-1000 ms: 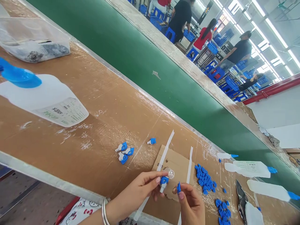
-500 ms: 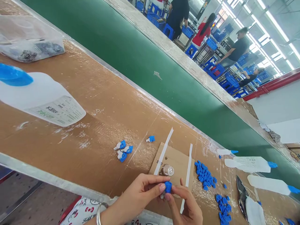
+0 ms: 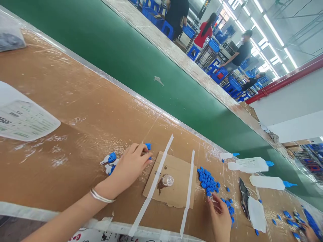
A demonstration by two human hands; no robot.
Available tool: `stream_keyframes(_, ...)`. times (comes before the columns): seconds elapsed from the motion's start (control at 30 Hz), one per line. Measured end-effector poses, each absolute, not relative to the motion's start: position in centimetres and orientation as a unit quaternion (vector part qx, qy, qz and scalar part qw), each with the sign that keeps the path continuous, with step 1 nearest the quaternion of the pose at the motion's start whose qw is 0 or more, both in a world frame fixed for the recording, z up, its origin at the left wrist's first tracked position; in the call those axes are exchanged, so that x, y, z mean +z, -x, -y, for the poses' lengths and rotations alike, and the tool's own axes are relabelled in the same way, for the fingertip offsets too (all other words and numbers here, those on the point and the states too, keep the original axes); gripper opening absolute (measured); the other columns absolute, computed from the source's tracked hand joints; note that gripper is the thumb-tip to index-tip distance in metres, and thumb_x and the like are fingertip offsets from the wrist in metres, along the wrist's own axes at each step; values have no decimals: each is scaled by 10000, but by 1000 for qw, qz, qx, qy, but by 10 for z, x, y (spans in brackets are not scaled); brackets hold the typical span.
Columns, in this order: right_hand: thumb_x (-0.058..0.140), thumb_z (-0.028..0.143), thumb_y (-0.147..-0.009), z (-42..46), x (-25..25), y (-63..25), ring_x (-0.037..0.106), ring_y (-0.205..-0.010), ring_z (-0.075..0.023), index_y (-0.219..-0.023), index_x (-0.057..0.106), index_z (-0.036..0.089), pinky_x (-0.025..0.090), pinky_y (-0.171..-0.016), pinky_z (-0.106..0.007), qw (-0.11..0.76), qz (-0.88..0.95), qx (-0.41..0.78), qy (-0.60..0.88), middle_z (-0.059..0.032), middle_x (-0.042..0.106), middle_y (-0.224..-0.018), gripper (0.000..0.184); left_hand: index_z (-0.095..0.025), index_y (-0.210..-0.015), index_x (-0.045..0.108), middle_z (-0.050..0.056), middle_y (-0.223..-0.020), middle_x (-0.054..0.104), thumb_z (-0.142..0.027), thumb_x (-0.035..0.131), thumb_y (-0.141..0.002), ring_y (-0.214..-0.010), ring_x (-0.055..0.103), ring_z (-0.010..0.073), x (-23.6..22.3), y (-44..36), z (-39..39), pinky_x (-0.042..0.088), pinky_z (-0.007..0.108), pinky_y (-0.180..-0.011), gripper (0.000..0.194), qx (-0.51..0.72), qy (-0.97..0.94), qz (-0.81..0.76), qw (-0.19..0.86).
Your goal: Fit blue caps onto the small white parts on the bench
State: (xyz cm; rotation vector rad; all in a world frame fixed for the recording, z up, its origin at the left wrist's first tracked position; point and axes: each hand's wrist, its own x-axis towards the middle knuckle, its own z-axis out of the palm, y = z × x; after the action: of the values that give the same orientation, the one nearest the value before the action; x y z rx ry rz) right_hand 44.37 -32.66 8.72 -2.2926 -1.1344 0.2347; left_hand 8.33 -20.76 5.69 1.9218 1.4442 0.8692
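My left hand [image 3: 131, 162] is curled over a small group of blue-and-white plastic parts [image 3: 109, 163] on the brown bench top [image 3: 63, 101], with a bit of blue [image 3: 148, 146] showing past its fingertips. My right hand [image 3: 219, 218] is open, fingers spread beside a heap of small blue plastic pieces [image 3: 207, 181] and touching none that I can tell. Between the hands lies a cardboard sheet [image 3: 176, 191] held by white tape strips [image 3: 151, 185], with a clear glass cup [image 3: 168, 180] on it. A silver bangle [image 3: 101, 196] circles my left wrist.
Several white bottles with blue tips [image 3: 248, 164] lie at the right, beside a dark pouch [image 3: 243, 198]. A co-worker's hand [image 3: 309, 233] is at the lower right corner near loose blue pieces [image 3: 290, 222]. A green conveyor belt [image 3: 126, 57] runs along the bench's far side.
My hands have parted from their work together over the cardboard. The left moved left to the blue-and-white parts, the right moved right to the blue heap. The view swung, pushing the large bottle mostly out of frame.
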Motion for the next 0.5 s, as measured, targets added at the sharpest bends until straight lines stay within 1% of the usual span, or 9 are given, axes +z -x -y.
stream_keyframes(0.03,655,712,-572,327,84,-450,679,-724,-320,-846,724,149,540,-704,-468,280,412,88,863,-157,731,-864,631,-147,-922,744,175,-918,671,-222,473,-869,-904,546,359,56,-82,202,466,572,-830,286,321,-724,-549,266)
stream_keyframes(0.1,656,697,-592,326,76,-454,683,-705,-305,-845,721,150,545,-676,-435,281,396,83,870,-144,737,-826,606,-148,-1009,736,166,-884,647,-232,476,-880,-857,526,336,55,-80,193,473,539,-796,302,319,-731,-557,231)
stream_keyframes(0.2,641,700,-605,323,68,-451,666,-718,-283,-825,723,167,539,-719,-426,290,396,76,868,-128,733,-849,583,-150,-1172,670,167,-990,637,-310,467,-915,-930,514,329,56,-72,191,465,517,-838,365,337,-735,-557,189)
stream_keyframes(0.27,639,689,-588,321,67,-449,657,-737,-285,-805,731,174,533,-750,-439,299,402,88,861,-127,725,-887,567,-162,-1207,642,149,-1030,633,-383,438,-940,-975,519,311,57,-61,197,465,488,-867,402,347,-736,-556,170)
stream_keyframes(0.33,639,666,-561,323,68,-448,662,-790,-308,-796,740,175,528,-792,-461,311,403,114,853,-132,720,-920,554,-175,-1163,655,118,-991,644,-425,386,-963,-966,543,282,58,-46,207,483,443,-856,418,350,-733,-561,157)
stream_keyframes(0.4,653,644,-524,326,70,-450,662,-899,-346,-801,746,180,505,-884,-490,324,394,147,847,-137,721,-966,548,-187,-1084,676,96,-953,657,-436,348,-977,-941,571,259,58,-30,219,505,402,-825,425,345,-728,-574,145)
stream_keyframes(0.5,693,640,-454,332,70,-456,626,-1033,-398,-820,748,198,415,-1017,-538,322,354,164,863,-134,722,-1014,576,-215,-1017,685,71,-940,673,-432,356,-979,-920,598,236,56,-13,235,523,363,-798,396,324,-727,-591,127)
